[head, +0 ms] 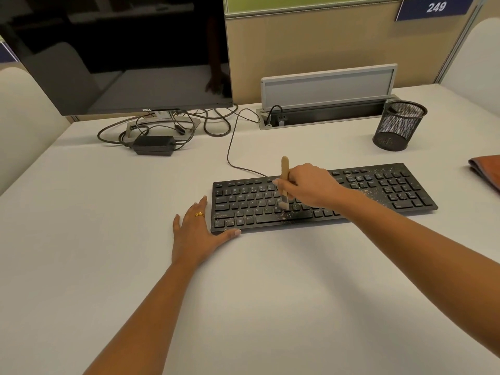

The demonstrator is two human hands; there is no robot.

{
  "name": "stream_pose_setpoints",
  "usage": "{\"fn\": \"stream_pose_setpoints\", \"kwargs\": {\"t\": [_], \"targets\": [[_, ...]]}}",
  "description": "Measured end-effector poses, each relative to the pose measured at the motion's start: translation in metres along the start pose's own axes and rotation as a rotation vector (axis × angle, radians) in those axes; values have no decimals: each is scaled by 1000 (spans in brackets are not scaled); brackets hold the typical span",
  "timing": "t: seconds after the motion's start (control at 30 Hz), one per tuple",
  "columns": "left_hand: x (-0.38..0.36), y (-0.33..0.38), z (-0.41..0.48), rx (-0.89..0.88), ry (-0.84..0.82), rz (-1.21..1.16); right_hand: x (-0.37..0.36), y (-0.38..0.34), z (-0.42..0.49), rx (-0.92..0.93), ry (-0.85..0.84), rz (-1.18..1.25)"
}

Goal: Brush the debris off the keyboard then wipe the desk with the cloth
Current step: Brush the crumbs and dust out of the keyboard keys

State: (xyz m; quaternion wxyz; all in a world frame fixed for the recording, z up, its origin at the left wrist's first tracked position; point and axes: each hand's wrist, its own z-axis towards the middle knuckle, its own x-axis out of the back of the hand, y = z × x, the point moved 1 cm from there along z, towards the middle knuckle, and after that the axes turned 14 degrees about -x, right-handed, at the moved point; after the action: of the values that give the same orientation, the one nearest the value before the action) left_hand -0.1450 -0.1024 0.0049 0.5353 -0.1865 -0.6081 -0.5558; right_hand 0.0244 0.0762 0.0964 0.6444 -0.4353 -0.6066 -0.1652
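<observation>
Keyboard (389,189): black, full-size, mid-desk, long axis left-right with the right end angled slightly away. Cable runs off its back edge toward the monitor (116,50).

Debris (288,215): pale specks on the space-bar row just below the bristles, and a heavier scatter over the nav/numpad block at the right end.

Brush (284,169): small wooden-handled brush, near upright, bristles down on the letter keys left of centre. Right hand (308,182) grips the handle, fingers curled round it.

Key relation: the worst debris lies right of the brush, on the far side of the hand holding it. My read is that strokes need to work rightward along the long axis.

Left hand (194,231): flat on the desk (243,280), fingers straight, thumb against the keyboard's front-left corner. Probably bracing it.

Cloth (487,171): orange-brown, folded, at the desk's right edge, well apart from both hands, right hand nearer. Untouched; wipe step not started.

Hidden: keys under the right hand and forearm, so debris there is unknown. Cloth is cut off by the frame edge. Can't tell whether any debris is on the pale desk.
</observation>
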Motion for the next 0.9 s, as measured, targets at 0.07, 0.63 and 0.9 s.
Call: {"fn": "stream_pose_setpoints", "kwargs": {"t": [0.07,0.63,0.9], "targets": [[0,0,0,1,2,-1,3,-1,-1,1,2,-83],[-1,0,0,1,15,0,4,15,5,-72,58,135],[0,0,0,-4,4,-6,-4,19,-4,-47,139,185]]}}
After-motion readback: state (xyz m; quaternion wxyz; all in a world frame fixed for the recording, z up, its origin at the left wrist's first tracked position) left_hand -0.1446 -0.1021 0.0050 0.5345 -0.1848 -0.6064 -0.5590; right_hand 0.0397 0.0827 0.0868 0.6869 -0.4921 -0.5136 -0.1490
